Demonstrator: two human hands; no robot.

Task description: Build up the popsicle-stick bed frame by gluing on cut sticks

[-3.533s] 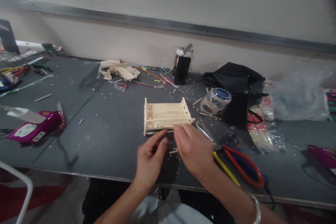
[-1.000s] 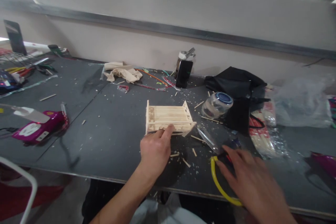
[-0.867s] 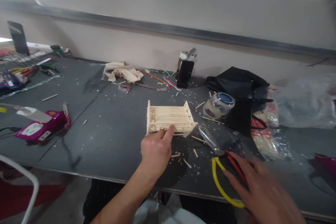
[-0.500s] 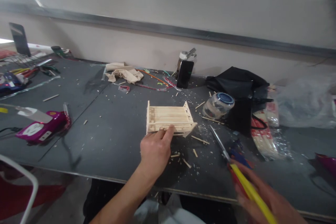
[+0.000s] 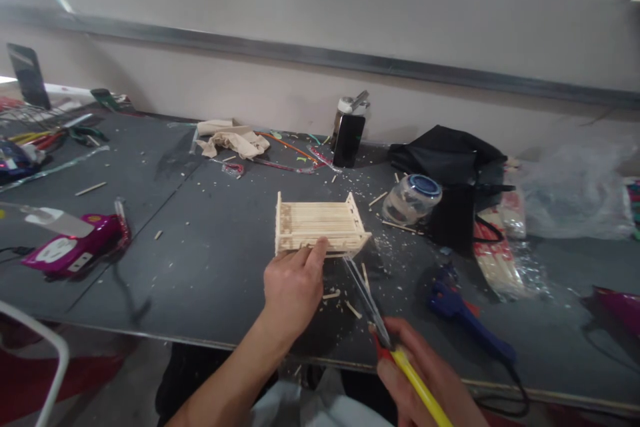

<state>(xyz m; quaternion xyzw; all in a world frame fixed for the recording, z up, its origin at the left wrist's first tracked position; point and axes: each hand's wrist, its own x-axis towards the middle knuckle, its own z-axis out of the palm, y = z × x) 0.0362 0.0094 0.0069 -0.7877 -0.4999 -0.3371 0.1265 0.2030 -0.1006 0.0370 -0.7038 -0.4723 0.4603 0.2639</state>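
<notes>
A small frame of pale wooden sticks point(image 5: 317, 223) stands on the dark table point(image 5: 210, 267). My left hand point(image 5: 293, 287) rests at its near edge, fingers curled and pressed on the front rail. My right hand point(image 5: 425, 380) is closed round the red and yellow handles of long scissors point(image 5: 370, 303). Their blades point up and left, with the tips close to the frame's near right corner. Short stick offcuts point(image 5: 350, 303) lie between my hands.
A blue glue gun point(image 5: 465, 313) lies to the right. Behind it are a clear jar with a blue lid point(image 5: 413, 197), a black bag point(image 5: 450, 160) and a packet of sticks point(image 5: 493, 250). A magenta tool point(image 5: 70, 250) lies left, a black bottle point(image 5: 347, 133) at the back.
My right hand left the frame, reached right, picked up the scissors and brought them back toward the frame. My left hand moved onto the frame's near edge and stayed there.
</notes>
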